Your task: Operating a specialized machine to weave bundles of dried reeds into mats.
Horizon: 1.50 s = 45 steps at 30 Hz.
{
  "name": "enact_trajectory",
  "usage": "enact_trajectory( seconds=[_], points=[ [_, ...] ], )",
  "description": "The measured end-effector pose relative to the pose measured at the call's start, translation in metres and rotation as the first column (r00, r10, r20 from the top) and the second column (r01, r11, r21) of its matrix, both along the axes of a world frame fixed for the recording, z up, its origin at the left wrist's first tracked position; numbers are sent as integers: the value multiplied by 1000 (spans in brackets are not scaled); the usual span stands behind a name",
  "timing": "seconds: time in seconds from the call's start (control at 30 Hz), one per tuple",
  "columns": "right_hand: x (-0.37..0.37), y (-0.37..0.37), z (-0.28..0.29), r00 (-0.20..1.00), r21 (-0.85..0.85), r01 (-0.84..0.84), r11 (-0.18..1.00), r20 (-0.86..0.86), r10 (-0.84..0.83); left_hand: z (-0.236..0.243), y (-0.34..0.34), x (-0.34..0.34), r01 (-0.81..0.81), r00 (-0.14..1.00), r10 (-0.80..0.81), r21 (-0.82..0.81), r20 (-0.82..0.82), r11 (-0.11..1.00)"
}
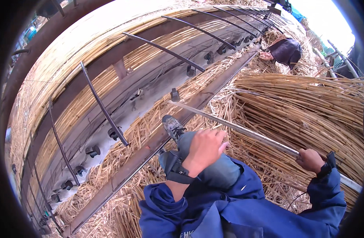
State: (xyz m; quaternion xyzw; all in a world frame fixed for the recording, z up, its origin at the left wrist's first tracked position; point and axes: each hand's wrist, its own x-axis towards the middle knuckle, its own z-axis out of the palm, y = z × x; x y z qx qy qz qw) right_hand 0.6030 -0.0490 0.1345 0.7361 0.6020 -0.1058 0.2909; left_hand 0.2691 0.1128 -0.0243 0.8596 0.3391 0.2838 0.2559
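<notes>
My right hand (310,160) is closed around a long, pale metal pole (245,131). The pole slants from the lower right up to the left, its far end lying over a brown metal beam (207,92). My left hand (205,150) rests over my bent knee, fingers loosely stretched and thumb apart, with nothing visible in it. A dark band circles that wrist. My shoe (174,127) is set against the beam, just beyond the left hand. To the right of the pole lies a thick heap of dry reed stalks (301,115).
Beyond the beam, a layer of reeds (142,59) lies under a row of dark curved rods (100,104). Short black clamps (174,95) line a grey strip below them. Loose straw (150,113) covers the ground along the beam. A dark cloth (286,51) lies at the far right.
</notes>
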Motion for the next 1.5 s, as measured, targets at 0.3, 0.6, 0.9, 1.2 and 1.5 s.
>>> enact_trajectory(
  seconds=[0.3, 0.6, 0.9, 1.2, 1.5],
  points=[
    [39, -73, 52, 991, 35, 112, 993, 69, -114, 1, 1, 12, 2, 1000, -3, 57, 17, 998],
    [13, -19, -99, 964, -107, 120, 987, -227, -142, -1, 5, 17, -139, 982, 131, 50, 135, 989],
    [15, 49, -295, 853, -98, 244, 965, -451, -261, -7, -11, -26, -421, 906, 420, -3, -53, 907],
    [-18, 159, -422, 850, 26, 155, 988, -514, -120, -3, -26, -19, -527, 818, 547, 149, -178, 837],
    [95, 105, -387, 894, -95, -140, 986, -441, 84, 0, -25, -10, -259, 913, 300, 177, -275, 950]
  ],
)
